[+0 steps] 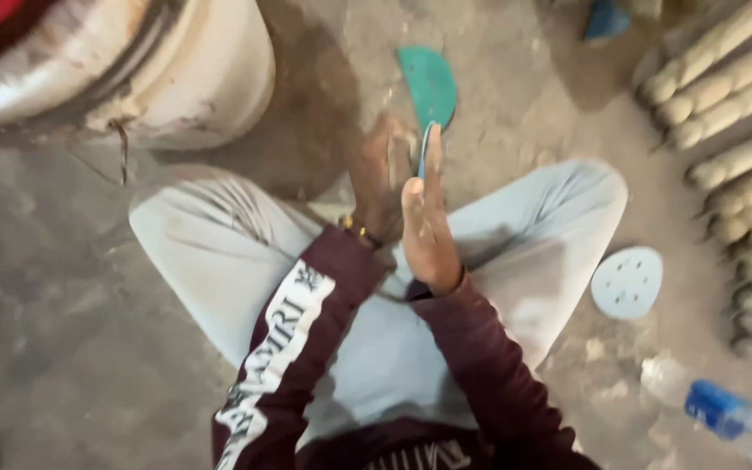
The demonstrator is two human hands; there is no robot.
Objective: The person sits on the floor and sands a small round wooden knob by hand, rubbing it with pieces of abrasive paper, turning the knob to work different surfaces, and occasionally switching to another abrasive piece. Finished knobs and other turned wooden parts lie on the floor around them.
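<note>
Edgewise, thin blue disc (423,150), between flat palms

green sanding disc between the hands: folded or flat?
Folded. The green round sanding disc shows a half-circle outline, pressed between left hand and right hand.

Maroon sleeves, white lettered stripe down left one; pale grey trousers; gold bracelet (354,228).
</note>
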